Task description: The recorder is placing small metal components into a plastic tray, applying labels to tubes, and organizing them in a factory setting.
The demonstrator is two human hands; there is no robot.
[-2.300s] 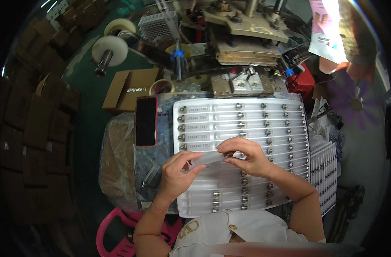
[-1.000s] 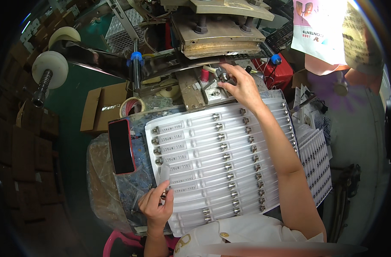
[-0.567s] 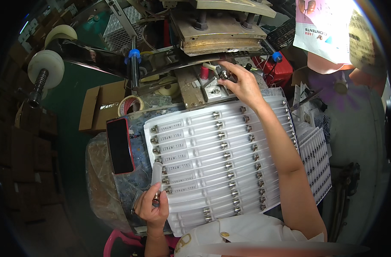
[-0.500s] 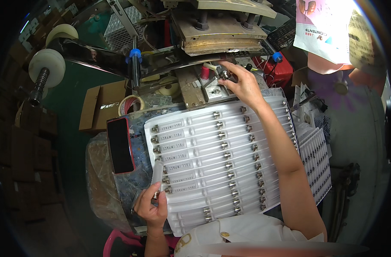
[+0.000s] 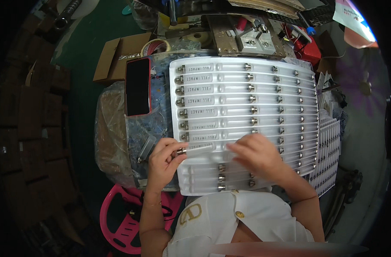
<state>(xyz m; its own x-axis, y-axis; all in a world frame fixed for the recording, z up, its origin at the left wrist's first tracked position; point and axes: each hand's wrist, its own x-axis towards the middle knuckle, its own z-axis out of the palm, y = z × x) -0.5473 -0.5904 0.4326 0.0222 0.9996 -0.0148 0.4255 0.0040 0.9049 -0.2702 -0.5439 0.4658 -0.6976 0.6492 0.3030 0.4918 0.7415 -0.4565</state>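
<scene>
- Both hands are back together over the near rows of the white tray (image 5: pixel 247 68); half a second ago the right hand was stretched far up to the metal fixture (image 5: pixel 251 40) at the tray's far edge, and now it has come down in front of the chest.
- Right hand (image 5: pixel 257 156) lies over the tray with fingers spread and curved, blurred by motion; whether it grips anything I cannot tell.
- Left hand (image 5: pixel 163 158) has shifted up from the tray's near-left corner to its left edge, and its thumb and fingers are pinched on the metal-capped end of a clear tube (image 5: pixel 195 149).
- That tube lies across the tray, level with the first unfilled row, its far end reaching toward the right hand.
- Rows above it each hold a tube with metal caps; the nearest rows show only short metal pieces.
- By my reading, one more tube is being laid into the next free row.
- Beside the tray's left edge, a phone in a red case (image 5: pixel 137 85) lies flat on the wrapped bench (image 5: pixel 114 128).
</scene>
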